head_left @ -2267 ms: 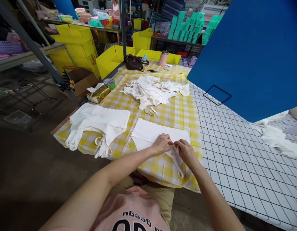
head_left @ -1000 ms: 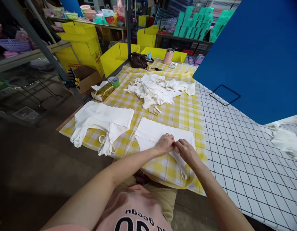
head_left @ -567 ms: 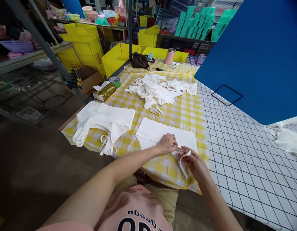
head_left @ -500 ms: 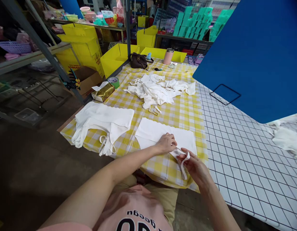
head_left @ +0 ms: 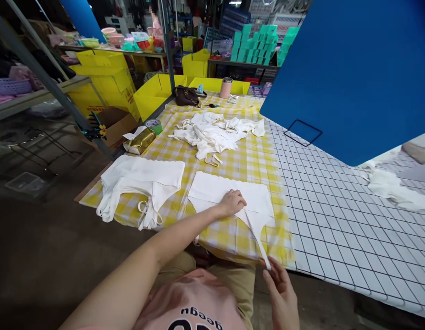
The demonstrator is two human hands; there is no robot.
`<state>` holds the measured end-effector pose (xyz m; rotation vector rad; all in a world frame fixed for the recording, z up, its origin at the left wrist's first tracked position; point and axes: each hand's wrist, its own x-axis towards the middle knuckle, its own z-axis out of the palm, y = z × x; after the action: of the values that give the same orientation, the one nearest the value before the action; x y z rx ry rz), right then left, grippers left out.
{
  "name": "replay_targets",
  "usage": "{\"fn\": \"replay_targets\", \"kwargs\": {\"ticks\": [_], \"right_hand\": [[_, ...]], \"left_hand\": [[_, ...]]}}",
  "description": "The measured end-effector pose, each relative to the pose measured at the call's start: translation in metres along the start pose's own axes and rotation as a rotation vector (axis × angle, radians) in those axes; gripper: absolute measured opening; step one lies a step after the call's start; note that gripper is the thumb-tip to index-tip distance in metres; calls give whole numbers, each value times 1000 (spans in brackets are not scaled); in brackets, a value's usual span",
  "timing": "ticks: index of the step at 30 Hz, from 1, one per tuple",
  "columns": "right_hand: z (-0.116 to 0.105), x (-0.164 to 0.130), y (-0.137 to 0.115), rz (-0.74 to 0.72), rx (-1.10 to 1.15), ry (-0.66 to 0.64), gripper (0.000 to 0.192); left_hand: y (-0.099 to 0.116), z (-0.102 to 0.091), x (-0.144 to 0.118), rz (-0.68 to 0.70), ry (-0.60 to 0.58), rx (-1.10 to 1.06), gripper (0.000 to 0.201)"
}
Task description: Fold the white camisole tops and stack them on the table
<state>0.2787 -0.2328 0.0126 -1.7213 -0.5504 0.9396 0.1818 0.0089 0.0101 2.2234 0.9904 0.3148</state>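
Note:
A white strappy top point(head_left: 248, 195) lies spread on the yellow checked cloth in front of me, scalloped edge away from me. My left hand point(head_left: 232, 203) rests on its middle, fingers lying on the fabric and pressing it down. Near the table's front edge, my right hand point(head_left: 280, 286) pinches the end of a shoulder strap point(head_left: 262, 247), which is stretched towards me. To the left, a stack of similar folded white tops point(head_left: 143, 176) has its straps hanging forward. Farther back sits a loose heap of crumpled white garments point(head_left: 212, 133).
A gold tissue pack point(head_left: 140, 140), a tape roll point(head_left: 153, 126), a dark handbag point(head_left: 187, 96) and a pink tumbler point(head_left: 226, 88) stand along the table's left and far edges. A large blue board point(head_left: 353, 82) rises over the white grid-patterned surface point(head_left: 311, 220) at right.
My right hand has drawn the strap towards me and down, so it is now straight. My left hand has let go of the strap's base and flattened on the top. The view has shifted slightly.

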Motion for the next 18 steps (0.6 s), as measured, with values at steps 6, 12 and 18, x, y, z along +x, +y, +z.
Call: {"fn": "replay_targets", "kwargs": {"ticks": [6, 12, 18], "right_hand": [[12, -23, 36, 40, -120, -6, 47], [85, -23, 36, -36, -268, -470, 35], [155, -22, 28, -96, -269, -624, 29]], "left_hand": [[-8, -29, -23, 50, 8, -142, 36], [-42, -54, -79, 9, 208, 17, 42], [-60, -52, -119, -37, -21, 299, 55]]}}
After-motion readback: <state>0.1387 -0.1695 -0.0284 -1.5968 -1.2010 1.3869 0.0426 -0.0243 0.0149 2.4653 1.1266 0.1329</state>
